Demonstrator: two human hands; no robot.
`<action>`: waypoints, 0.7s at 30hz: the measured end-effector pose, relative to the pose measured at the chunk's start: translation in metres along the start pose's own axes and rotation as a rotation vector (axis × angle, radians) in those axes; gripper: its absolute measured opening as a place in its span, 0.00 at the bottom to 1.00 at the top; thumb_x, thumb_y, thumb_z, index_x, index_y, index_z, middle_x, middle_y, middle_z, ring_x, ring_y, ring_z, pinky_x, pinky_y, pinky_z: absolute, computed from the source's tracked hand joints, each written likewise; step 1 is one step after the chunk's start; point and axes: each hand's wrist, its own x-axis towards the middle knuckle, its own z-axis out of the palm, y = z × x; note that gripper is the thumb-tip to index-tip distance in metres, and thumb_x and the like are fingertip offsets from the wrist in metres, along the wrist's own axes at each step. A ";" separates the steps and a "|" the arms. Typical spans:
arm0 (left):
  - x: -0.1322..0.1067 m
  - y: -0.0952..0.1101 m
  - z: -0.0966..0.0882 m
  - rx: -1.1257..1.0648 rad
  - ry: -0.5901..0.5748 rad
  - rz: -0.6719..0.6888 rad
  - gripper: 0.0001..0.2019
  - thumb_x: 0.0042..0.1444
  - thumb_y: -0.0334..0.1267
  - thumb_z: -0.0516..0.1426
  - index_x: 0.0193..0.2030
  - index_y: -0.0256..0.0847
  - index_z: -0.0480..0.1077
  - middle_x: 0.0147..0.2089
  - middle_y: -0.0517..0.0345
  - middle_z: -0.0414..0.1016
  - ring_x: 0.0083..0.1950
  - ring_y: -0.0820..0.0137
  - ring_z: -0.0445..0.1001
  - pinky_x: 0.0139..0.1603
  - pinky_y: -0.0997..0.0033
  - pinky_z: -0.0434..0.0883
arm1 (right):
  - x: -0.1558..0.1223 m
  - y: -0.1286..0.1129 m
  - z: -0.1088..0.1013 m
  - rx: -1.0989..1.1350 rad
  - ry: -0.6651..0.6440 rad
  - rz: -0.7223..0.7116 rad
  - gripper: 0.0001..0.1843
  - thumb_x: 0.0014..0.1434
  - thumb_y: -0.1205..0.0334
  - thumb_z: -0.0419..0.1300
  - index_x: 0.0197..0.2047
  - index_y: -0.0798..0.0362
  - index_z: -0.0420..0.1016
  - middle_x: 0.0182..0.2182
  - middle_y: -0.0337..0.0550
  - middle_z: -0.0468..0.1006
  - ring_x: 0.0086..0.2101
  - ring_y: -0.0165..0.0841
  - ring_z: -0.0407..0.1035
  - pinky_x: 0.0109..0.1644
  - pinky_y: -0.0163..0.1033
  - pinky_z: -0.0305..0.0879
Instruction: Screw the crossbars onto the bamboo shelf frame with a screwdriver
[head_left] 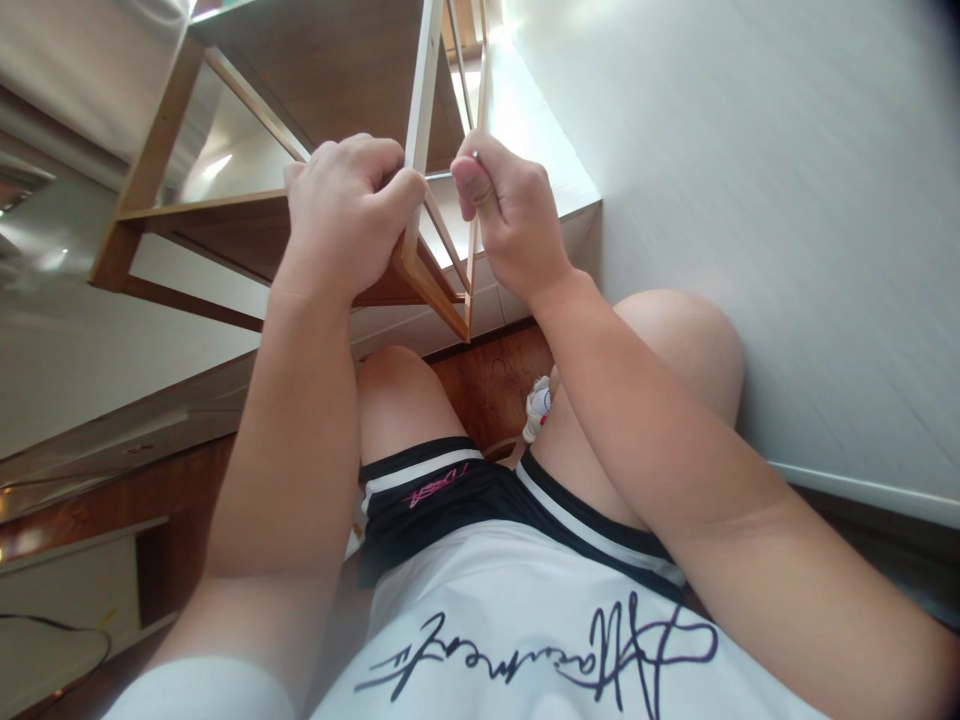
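Observation:
A wooden shelf unit (424,95) with brown boards and slim rails stands tilted in front of me. My left hand (330,215) is wrapped round its near upright, thumb pressed against the pale edge. To the right of that upright, my right hand (517,205) is closed in a fist beside the unit's far-side rails. A small metal tip (477,155) pokes out between its thumb and fingers. The rest of that thin metal piece is hidden in the fist, so its kind cannot be made out.
A pale, smooth panel (750,180) rises close along my right side. Between my bare knees shows the reddish-brown wood floor (487,380), with a white object (537,408) by my right leg. At lower left lies a dark cable (45,622) near a light-coloured panel.

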 end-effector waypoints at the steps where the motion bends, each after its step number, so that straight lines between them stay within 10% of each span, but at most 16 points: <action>1: 0.000 0.001 0.000 0.030 0.039 -0.051 0.17 0.55 0.42 0.51 0.20 0.43 0.48 0.25 0.56 0.53 0.30 0.62 0.54 0.35 0.60 0.46 | 0.000 0.000 0.001 0.036 -0.013 0.006 0.21 0.70 0.45 0.44 0.28 0.45 0.61 0.26 0.41 0.68 0.31 0.39 0.66 0.39 0.43 0.62; 21: 0.000 0.002 0.001 0.065 0.068 -0.107 0.17 0.54 0.44 0.52 0.19 0.43 0.50 0.27 0.56 0.58 0.32 0.62 0.55 0.37 0.59 0.45 | -0.003 0.005 -0.007 0.142 -0.162 0.057 0.21 0.71 0.46 0.41 0.33 0.45 0.66 0.30 0.40 0.70 0.30 0.35 0.65 0.36 0.40 0.63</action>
